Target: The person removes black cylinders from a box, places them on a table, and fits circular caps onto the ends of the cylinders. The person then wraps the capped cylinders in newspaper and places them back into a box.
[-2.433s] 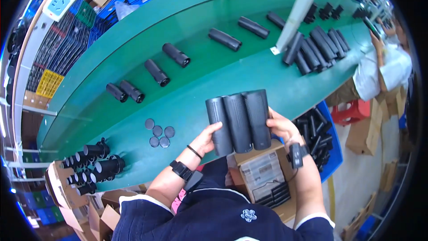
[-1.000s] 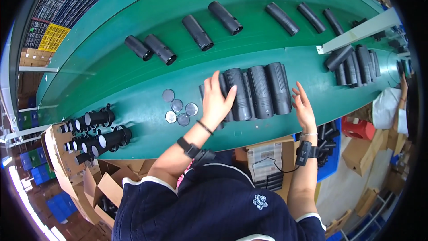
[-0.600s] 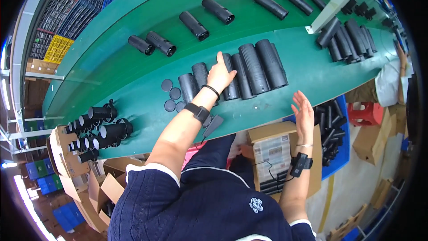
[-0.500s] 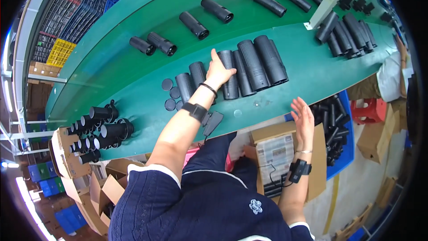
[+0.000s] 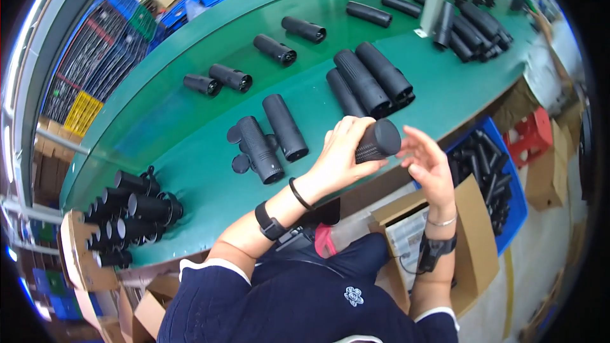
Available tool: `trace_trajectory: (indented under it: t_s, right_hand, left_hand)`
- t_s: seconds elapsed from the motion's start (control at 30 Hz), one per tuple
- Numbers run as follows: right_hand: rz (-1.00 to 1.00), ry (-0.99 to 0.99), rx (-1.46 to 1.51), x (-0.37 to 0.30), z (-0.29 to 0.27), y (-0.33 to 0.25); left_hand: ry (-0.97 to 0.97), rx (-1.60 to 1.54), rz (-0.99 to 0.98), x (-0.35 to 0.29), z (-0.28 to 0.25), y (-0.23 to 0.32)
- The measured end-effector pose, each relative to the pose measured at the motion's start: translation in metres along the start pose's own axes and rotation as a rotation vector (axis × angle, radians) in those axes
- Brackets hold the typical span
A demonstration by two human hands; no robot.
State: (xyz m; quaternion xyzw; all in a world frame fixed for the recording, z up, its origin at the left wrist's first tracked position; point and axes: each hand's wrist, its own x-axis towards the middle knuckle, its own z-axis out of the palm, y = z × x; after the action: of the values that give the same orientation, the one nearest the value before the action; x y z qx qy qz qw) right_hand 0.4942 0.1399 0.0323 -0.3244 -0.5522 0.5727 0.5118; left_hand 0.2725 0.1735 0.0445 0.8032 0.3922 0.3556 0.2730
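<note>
A black textured cylinder (image 5: 376,143) is gripped in my left hand (image 5: 337,155), raised over the near edge of the green table, its flat round end turned toward my right hand. My right hand (image 5: 429,168) is just right of it, fingers apart and curved, apparently holding nothing. To the left of my left hand lie a ribbed black tube (image 5: 259,152) and a smoother black tube (image 5: 284,128). Small black round discs (image 5: 241,163) rest beside the ribbed one. Beyond my hands, several larger black tubes (image 5: 362,82) lie side by side.
Black tubes (image 5: 275,49) lie spaced along the green conveyor (image 5: 171,111) at the back. More tubes (image 5: 476,32) are piled at far right, and black cylinders with rings (image 5: 152,206) at left. Below right are an open carton (image 5: 473,241), a blue bin (image 5: 516,216) and a red stool (image 5: 530,136).
My left hand has lifted a textured cylinder off the table and drawn it toward me and rightward. My right hand has come up close to its end. The view has shifted.
</note>
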Motion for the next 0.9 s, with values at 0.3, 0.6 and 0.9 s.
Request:
trace_trajectory:
  t_s: [0.3,0.6,0.9]
  right_hand:
    - [-0.12,0.072,-0.078,-0.043,0.105,-0.006]
    - [0.082,-0.155,-0.328,-0.052,0.172,-0.032]
    - [0.254,-0.289,-0.425,-0.027,0.226,-0.021]
  left_hand:
    - [0.153,-0.236,0.065,-0.083,-0.008,0.019]
    - [0.124,0.125,0.236,-0.163,-0.088,0.017]
    - [0.146,0.496,0.184,-0.204,-0.12,-0.004]
